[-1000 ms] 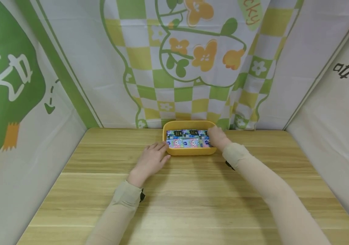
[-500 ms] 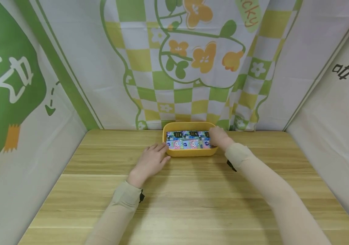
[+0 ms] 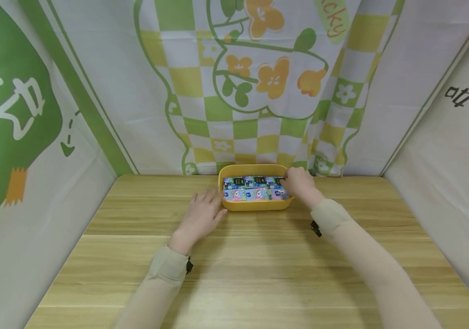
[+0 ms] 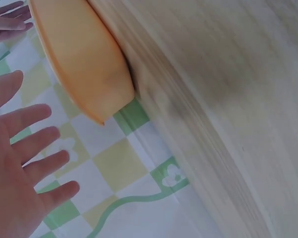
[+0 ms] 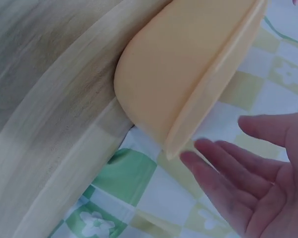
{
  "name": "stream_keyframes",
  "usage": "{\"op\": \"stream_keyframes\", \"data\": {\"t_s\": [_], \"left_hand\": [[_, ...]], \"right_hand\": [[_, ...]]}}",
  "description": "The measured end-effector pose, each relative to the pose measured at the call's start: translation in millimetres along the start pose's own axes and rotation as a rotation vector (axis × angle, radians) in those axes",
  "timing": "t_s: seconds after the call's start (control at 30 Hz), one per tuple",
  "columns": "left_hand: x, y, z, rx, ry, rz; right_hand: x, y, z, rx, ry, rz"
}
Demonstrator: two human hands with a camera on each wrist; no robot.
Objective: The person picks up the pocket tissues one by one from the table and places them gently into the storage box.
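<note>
A yellow plastic bin [image 3: 255, 207] stands at the back of the wooden table, against the curtain. Inside lie two rows of small printed packets: pink and lilac ones [image 3: 256, 194] in front, dark blue-green ones [image 3: 234, 183] behind. My left hand [image 3: 201, 212] is at the bin's left end; the left wrist view shows its fingers [image 4: 35, 144] spread and nearly straight, holding nothing. At the right end, my right hand [image 3: 301, 183] is over the rim. Seen from the right wrist, its loosely bent fingers [image 5: 233, 168] are close to the rim and hold nothing.
A green-and-yellow checked curtain [image 3: 244, 125] hangs directly behind the bin. Printed white side panels [image 3: 444, 151] border the wooden table [image 3: 255, 274] on the left and right. Dark wrist devices [image 3: 316, 228] show at both cuffs.
My right hand has drawn back to the right from inside the bin toward its rim. My left hand has shifted slightly left. The packets look the same.
</note>
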State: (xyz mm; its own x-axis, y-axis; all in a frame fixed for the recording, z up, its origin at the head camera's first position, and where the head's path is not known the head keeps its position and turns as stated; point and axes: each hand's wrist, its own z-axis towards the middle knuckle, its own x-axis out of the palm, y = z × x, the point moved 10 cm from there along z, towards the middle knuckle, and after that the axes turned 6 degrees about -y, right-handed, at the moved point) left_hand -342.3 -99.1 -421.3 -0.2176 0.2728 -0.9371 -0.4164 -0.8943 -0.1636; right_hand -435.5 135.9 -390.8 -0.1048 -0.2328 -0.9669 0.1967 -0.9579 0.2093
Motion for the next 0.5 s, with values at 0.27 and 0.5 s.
{"op": "stream_keyframes", "data": {"t_s": [0.27, 0.5], "left_hand": [[-17.5, 11.8, 0.7, -0.072, -0.079, 0.017], [-21.6, 21.7, -1.0, -0.108, -0.101, 0.023]], "right_hand": [[-22, -14, -15.4, -0.004, -0.164, 0.149], [-21, -32, -31.1, 0.038, -0.173, 0.216]]}}
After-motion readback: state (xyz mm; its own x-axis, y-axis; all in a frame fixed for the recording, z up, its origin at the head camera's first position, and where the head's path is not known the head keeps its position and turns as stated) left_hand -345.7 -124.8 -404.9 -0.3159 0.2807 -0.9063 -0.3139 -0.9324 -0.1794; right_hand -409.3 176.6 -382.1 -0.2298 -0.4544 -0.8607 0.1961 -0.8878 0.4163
